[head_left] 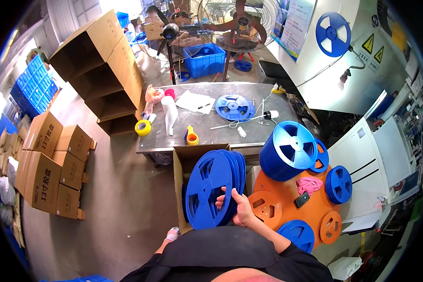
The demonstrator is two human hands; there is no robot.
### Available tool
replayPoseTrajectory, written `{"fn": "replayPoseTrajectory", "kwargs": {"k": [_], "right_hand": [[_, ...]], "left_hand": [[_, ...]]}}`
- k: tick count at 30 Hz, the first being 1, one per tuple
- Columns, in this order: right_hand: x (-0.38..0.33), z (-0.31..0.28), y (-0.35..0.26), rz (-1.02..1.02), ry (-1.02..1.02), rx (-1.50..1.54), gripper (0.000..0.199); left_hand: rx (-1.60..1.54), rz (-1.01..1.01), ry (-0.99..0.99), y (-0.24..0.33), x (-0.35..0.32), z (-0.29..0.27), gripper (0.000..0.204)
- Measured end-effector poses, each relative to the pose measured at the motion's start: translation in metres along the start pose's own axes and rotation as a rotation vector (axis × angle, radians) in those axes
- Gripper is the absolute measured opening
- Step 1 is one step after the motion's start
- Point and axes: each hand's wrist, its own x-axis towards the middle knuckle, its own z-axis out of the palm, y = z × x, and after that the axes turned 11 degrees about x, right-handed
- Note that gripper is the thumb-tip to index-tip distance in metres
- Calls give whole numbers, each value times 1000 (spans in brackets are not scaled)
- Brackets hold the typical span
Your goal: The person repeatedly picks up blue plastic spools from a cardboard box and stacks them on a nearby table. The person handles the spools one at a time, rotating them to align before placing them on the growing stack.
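R hand (241, 209): fingers partly hid. by rim of front blue reel (198, 199); reels behind it overlap, count n/a. Box (179, 188) inside mostly covered by reels, its near edge hid. by black apron (216, 249). L hand (173, 233) v. small, shape unclear, pale patch on it can't be ID'd. Marks on white paper (190, 99) too tiny to read. Rt. fan (242, 21) cut off at top edge, blue plastic (87, 278) btm-left cut off too, kind unclear.
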Motion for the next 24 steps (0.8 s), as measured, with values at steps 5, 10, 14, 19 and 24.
{"fn": "replayPoseTrajectory", "kwargs": {"k": [5,10,14,19,24], "right_hand": [[3,-3,-1,-18,3,8,43],[5,-3,-7,-61,53,34,41],[13,6,-46,-137,58,126,46],[1,29,-123,-485,-113,171,48],[-23,56,-182,-1001,-271,135,57]], "left_hand": [[-341,-141,-29,8,-4,-7,29],[-116,-17,-21,13,5,3,27],[-34,37,-1,2,6,10,28],[-114,80,3,7,0,7,29],[-131,84,43,5,1,10,24]]}}
